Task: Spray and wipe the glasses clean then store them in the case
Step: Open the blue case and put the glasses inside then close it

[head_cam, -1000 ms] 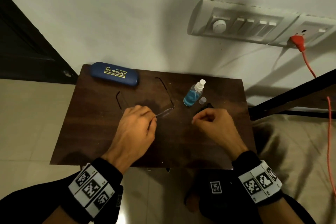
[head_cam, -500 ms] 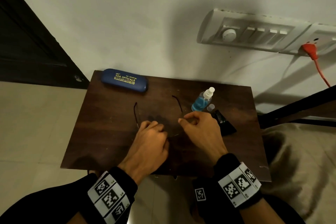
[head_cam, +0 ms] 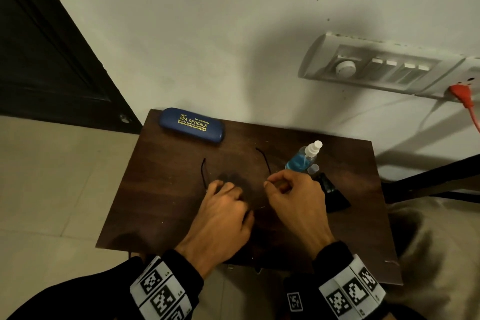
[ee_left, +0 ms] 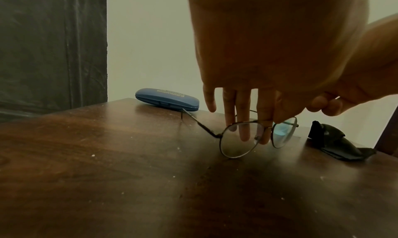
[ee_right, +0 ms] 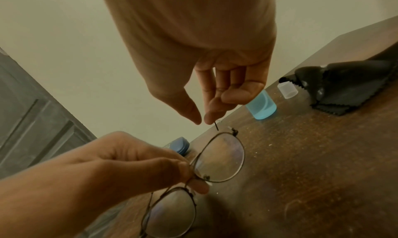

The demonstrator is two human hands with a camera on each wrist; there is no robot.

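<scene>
Thin metal-framed glasses [ee_left: 234,148] hang just above the dark wooden table [head_cam: 161,205], temples unfolded. My left hand [ee_left: 264,122] pinches them at the bridge [ee_right: 194,177], its fingers behind the lenses. At the right temple is my right hand [ee_right: 202,120], with thumb and forefinger closing on the thin arm. A closed blue case [head_cam: 192,125] lies at the table's back left. Just behind my right hand stands a blue spray bottle [head_cam: 302,158], with its clear cap [ee_right: 287,91] beside it. The black cloth [head_cam: 333,195] lies crumpled on the table to the right.
The table stands against a white wall with a switch panel [head_cam: 381,70] and a red plug [head_cam: 465,93]. A dark door [head_cam: 46,47] is at the left. A beige fabric [head_cam: 436,254] lies past the table's right edge.
My right hand left the black cloth on the table and moved left to the glasses' right temple. The left hand kept hold of the glasses.
</scene>
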